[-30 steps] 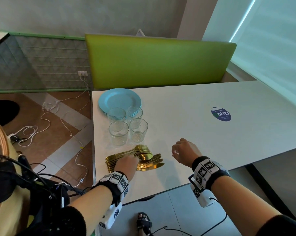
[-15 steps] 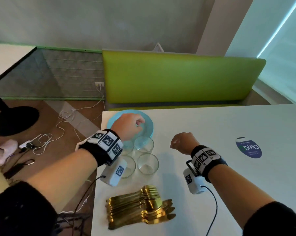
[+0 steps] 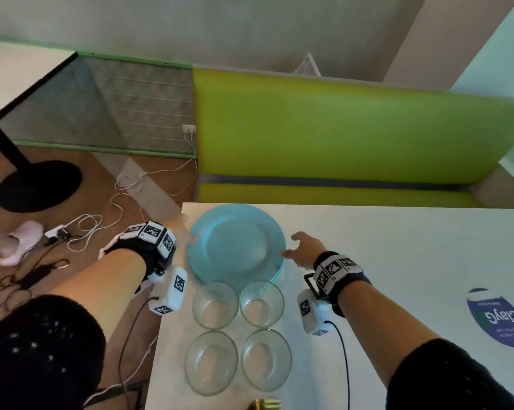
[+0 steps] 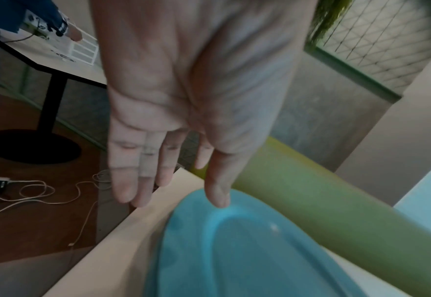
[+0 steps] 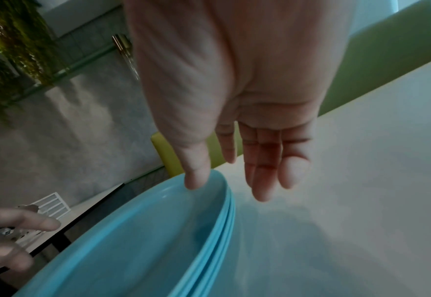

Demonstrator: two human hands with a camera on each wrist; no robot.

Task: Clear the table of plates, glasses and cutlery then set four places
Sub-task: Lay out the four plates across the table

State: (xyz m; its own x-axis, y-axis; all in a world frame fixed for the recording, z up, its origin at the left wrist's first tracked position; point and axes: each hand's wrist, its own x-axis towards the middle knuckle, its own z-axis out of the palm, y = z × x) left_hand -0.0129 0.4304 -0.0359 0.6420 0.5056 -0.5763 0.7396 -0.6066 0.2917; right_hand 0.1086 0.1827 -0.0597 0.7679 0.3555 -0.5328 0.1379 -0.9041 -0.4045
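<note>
A stack of light blue plates (image 3: 235, 244) sits at the far left corner of the white table (image 3: 397, 261). My left hand (image 3: 180, 224) is at the stack's left rim, fingers straight, its thumb over the top plate (image 4: 234, 251). My right hand (image 3: 301, 248) is at the right rim with fingers extended, thumb tip on the top plate's edge (image 5: 158, 231) and fingers beside the stack. Neither hand grips anything. Several clear glasses (image 3: 238, 329) stand just in front of the plates. The tips of gold cutlery (image 3: 264, 405) show at the bottom edge.
A green bench (image 3: 353, 137) runs behind the table. The table's left edge (image 3: 164, 321) drops to a brown floor with white cables (image 3: 101, 226) and a black table base (image 3: 38, 184). A round blue sticker (image 3: 498, 318) lies on the table at the right.
My view has moved forward over the table. My left hand shifted from on top of the plates to their left rim. My right hand opened from a fist and reached the right rim.
</note>
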